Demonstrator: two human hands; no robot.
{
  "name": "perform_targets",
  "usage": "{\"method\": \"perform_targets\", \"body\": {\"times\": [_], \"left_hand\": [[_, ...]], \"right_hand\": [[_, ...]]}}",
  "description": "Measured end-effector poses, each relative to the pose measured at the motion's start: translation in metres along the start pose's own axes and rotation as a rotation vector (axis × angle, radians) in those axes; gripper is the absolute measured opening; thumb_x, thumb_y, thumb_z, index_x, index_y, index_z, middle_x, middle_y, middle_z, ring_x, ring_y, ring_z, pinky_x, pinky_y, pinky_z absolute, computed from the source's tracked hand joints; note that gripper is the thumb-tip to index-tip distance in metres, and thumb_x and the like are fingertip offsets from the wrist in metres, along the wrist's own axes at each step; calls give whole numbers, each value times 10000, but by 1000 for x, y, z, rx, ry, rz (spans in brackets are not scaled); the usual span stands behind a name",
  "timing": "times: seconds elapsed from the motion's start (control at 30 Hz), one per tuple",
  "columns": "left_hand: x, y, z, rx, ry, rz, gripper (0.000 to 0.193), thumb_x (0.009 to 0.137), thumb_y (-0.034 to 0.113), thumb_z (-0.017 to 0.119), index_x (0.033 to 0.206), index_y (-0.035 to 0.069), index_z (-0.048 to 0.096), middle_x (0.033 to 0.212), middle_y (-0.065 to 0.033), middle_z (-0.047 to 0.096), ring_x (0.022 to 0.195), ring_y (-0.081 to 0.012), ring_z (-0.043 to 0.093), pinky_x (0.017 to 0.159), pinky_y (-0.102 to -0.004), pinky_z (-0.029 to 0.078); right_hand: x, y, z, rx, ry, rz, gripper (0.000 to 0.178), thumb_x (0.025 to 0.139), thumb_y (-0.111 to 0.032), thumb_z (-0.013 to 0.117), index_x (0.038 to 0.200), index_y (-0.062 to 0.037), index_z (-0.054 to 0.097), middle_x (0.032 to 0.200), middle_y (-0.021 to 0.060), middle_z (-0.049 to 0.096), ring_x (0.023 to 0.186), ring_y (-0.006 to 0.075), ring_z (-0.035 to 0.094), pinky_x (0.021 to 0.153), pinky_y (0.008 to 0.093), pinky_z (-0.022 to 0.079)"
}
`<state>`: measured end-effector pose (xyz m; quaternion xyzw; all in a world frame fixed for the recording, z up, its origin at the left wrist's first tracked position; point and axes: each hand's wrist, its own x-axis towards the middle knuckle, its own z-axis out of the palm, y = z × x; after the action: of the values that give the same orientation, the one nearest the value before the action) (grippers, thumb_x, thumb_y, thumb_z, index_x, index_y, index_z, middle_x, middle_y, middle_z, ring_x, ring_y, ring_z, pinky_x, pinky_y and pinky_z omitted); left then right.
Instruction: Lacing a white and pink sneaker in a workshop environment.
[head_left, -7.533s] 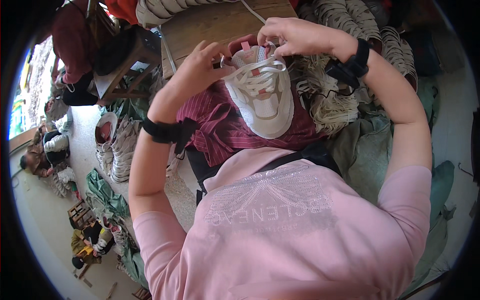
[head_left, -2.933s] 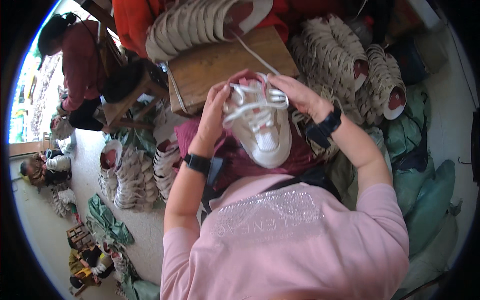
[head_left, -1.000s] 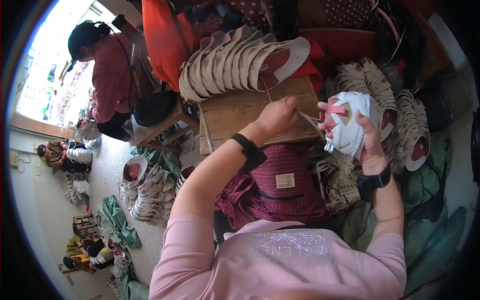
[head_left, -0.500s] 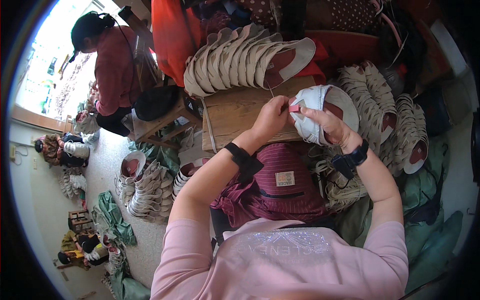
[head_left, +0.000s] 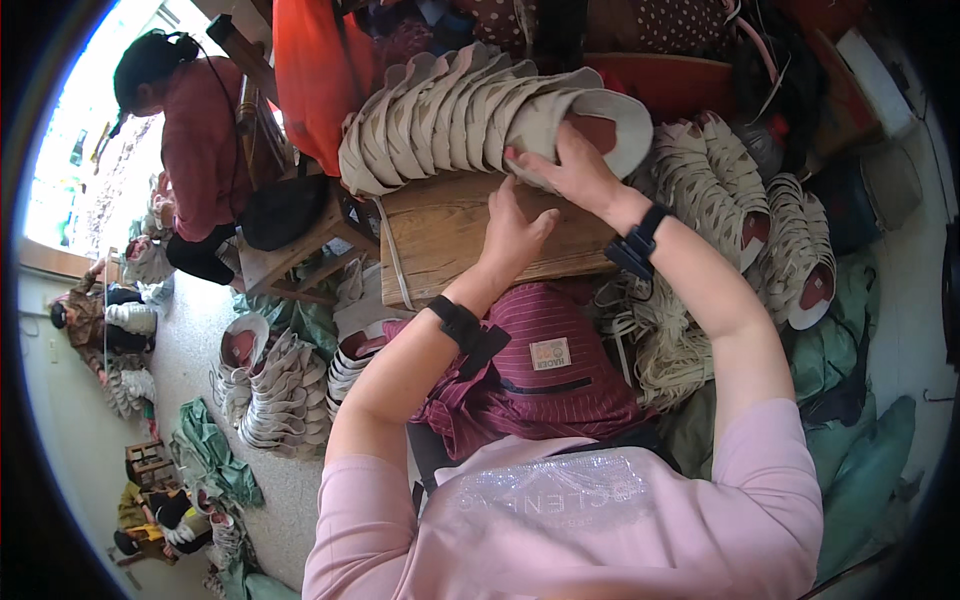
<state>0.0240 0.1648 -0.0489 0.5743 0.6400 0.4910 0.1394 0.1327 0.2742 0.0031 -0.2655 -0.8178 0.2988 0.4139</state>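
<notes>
A long row of nested off-white shoe uppers [head_left: 425, 125] lies along the far side of a wooden bench [head_left: 440, 225]. At the row's right end is a shoe upper [head_left: 628, 125] with a pale rim and a reddish inside. My right hand [head_left: 585, 175] grips this upper by its near side, with some fingers partly hidden in its opening. Just below it, my left hand [head_left: 515, 235] is held over the bench with thumb and fingers apart and nothing in it. Its fingertips come close to the upper; whether they touch it I cannot tell.
More stacked uppers stand at the right [head_left: 715, 185] and on the floor at the left [head_left: 285, 390]. Pale cords [head_left: 670, 350] hang beside my maroon apron [head_left: 545, 345]. A person in a red top [head_left: 205, 150] sits at the upper left; others work farther off. Green cloth [head_left: 835, 340] lies at the right.
The white upper has moved from in front of me up and left to the row's right end, in my right hand. My left hand has let go and opened.
</notes>
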Motion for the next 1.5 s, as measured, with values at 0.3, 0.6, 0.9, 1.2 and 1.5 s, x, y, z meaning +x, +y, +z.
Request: {"method": "perform_targets", "body": {"times": [0.3,0.6,0.9,1.2,1.5], "left_hand": [[26,-10,7,-952,-491,-615,303,907,162,601,1141,-31,600,1011,-153,669,889,-224,664,772,-291,537],[52,5,34,-1208,-90,-855,213,941,69,501,1101,-66,539,1058,-156,622,926,-257,640,818,-362,556],[65,-25,32,-1261,-39,-918,200,951,62,505,1098,-74,509,1131,-196,583,1042,-310,599,958,-410,511],[58,-15,9,-1101,-332,-923,318,949,115,545,1203,-65,484,1197,-196,576,1106,-301,582,946,-379,490],[-43,-64,-156,-896,-38,-827,389,955,144,550,1290,-39,468,1120,-198,641,966,-268,664,824,-338,544]], "right_hand": [[24,4,6,-155,-479,540,493,796,-430,652,962,33,683,898,252,665,880,382,645,789,429,494],[18,6,-15,-541,-371,54,320,837,-338,615,842,-24,675,899,196,665,862,384,635,754,463,496],[-18,9,-64,-781,-399,-112,183,854,-216,590,845,-49,664,808,144,647,843,297,581,760,428,436],[-39,33,-73,20,-327,627,325,944,-53,432,1246,9,537,1124,179,641,678,175,687,639,271,528],[-98,44,-72,358,51,756,415,970,-50,366,1384,-39,367,1204,197,554,824,246,691,701,308,550]]}}
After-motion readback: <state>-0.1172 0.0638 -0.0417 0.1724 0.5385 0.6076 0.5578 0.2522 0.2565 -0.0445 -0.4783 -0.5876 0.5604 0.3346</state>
